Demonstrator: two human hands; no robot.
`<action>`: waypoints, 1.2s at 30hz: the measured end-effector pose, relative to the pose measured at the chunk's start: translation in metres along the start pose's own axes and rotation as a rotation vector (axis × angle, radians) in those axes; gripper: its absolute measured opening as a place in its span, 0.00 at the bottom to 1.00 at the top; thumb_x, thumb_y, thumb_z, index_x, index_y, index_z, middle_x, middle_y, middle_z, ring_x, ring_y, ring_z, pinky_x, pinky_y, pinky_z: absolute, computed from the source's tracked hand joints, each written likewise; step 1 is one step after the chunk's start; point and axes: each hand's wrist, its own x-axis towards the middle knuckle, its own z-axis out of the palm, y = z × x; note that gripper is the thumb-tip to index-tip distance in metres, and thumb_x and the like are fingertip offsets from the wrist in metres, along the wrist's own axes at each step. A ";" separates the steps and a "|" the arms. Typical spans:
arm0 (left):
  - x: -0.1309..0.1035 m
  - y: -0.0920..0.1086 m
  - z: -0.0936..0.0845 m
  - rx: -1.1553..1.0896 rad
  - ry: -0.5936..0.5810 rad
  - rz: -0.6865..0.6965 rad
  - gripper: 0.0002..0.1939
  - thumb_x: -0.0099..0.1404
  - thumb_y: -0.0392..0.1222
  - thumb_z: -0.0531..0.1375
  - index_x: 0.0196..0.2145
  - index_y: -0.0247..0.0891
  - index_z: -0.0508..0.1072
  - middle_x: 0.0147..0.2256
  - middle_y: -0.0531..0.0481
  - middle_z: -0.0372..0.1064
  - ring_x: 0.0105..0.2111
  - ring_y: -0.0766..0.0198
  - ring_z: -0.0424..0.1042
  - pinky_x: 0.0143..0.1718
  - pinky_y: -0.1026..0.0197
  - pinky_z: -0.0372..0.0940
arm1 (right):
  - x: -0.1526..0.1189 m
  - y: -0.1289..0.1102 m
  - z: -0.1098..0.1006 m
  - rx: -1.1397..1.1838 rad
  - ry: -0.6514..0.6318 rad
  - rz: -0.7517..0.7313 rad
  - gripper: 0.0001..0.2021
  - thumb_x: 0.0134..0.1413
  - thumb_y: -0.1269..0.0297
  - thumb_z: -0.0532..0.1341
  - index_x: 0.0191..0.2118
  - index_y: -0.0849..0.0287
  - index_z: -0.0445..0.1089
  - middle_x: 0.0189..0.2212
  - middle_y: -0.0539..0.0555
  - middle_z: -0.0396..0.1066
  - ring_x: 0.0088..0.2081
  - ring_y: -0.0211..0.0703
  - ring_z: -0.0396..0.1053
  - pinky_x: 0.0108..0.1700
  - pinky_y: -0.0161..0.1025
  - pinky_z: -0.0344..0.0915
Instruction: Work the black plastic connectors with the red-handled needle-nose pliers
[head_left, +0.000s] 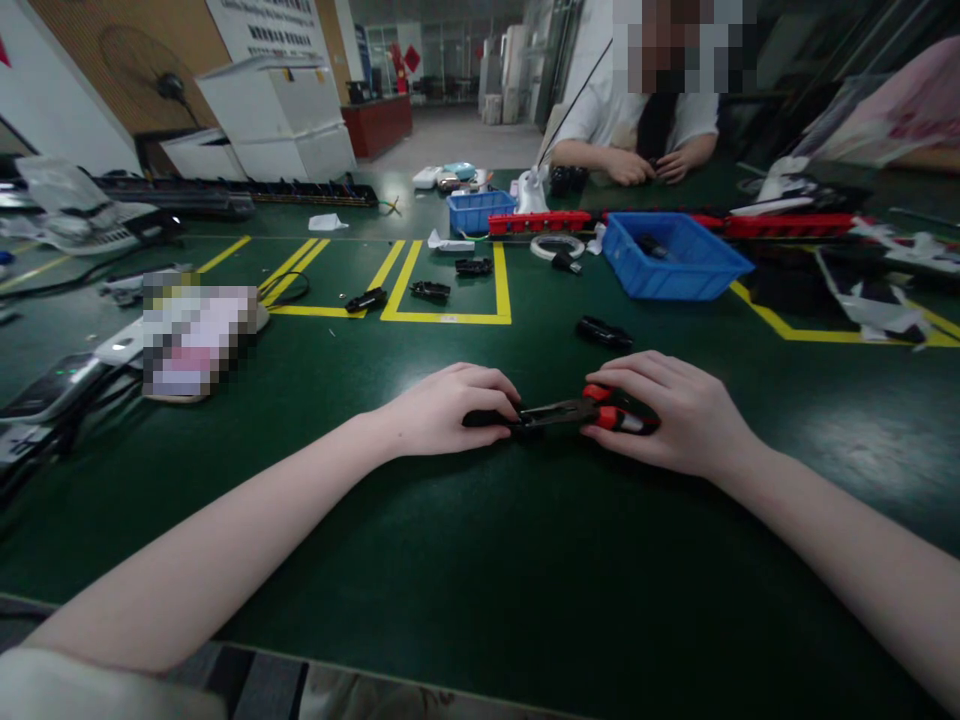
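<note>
My right hand (679, 412) is closed round the red and black handles of a pair of needle-nose pliers (559, 411), whose jaws point left. The tips of the jaws meet a small black part (487, 418) that my left hand (454, 412) pinches between thumb and fingers. What kind of part it is I cannot make out, since the fingers cover much of it. Just beyond my right hand lies a black plastic piece (604, 332). Further off, black parts (430, 290) rest in and beside a yellow-taped rectangle (447, 319).
A blue bin (675, 260) holding something dark stands beyond my right hand, with a smaller blue bin (480, 212) behind. A white cable coil (556, 247) lies between them. At the left are a blurred-out phone-like object (202, 345) and cables. Across the green table (480, 580) sits another person (637, 140).
</note>
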 end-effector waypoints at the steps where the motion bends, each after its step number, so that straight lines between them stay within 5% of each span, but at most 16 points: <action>1: 0.000 0.000 0.000 0.006 0.006 0.007 0.08 0.70 0.39 0.62 0.45 0.38 0.77 0.52 0.46 0.73 0.53 0.57 0.72 0.56 0.49 0.64 | 0.000 0.000 0.000 -0.001 0.002 -0.004 0.20 0.56 0.51 0.66 0.48 0.60 0.72 0.43 0.61 0.77 0.43 0.54 0.76 0.43 0.49 0.74; 7: 0.000 0.003 -0.002 -0.031 -0.024 -0.015 0.04 0.69 0.38 0.62 0.41 0.37 0.76 0.53 0.46 0.72 0.52 0.58 0.73 0.53 0.52 0.67 | 0.000 0.001 0.000 -0.013 -0.003 -0.009 0.20 0.57 0.51 0.66 0.49 0.59 0.71 0.43 0.60 0.77 0.43 0.53 0.76 0.42 0.48 0.74; 14: 0.002 0.006 0.000 -0.046 -0.008 -0.070 0.13 0.70 0.45 0.62 0.49 0.36 0.73 0.48 0.45 0.74 0.48 0.57 0.73 0.49 0.54 0.68 | 0.001 -0.001 -0.001 0.000 0.013 -0.004 0.19 0.57 0.52 0.66 0.49 0.59 0.72 0.43 0.61 0.77 0.43 0.55 0.76 0.41 0.49 0.74; 24: 0.001 0.000 0.003 0.012 0.008 0.037 0.11 0.70 0.41 0.61 0.47 0.36 0.78 0.51 0.43 0.74 0.49 0.58 0.75 0.50 0.53 0.69 | 0.000 0.000 0.002 0.006 0.018 0.002 0.19 0.57 0.53 0.66 0.49 0.58 0.71 0.43 0.61 0.76 0.43 0.55 0.76 0.41 0.50 0.74; 31: 0.000 -0.001 0.001 0.178 0.030 0.175 0.11 0.70 0.37 0.60 0.47 0.37 0.79 0.56 0.43 0.73 0.57 0.53 0.71 0.63 0.42 0.63 | 0.001 -0.001 0.001 0.018 0.005 0.008 0.19 0.56 0.52 0.66 0.49 0.58 0.72 0.43 0.61 0.77 0.43 0.55 0.76 0.42 0.49 0.74; 36: -0.001 -0.002 0.000 0.241 -0.016 0.212 0.11 0.71 0.36 0.58 0.47 0.35 0.79 0.56 0.40 0.73 0.56 0.53 0.72 0.58 0.48 0.69 | 0.000 0.000 0.002 0.012 -0.002 0.002 0.20 0.56 0.52 0.66 0.49 0.59 0.73 0.43 0.61 0.77 0.43 0.54 0.76 0.41 0.48 0.74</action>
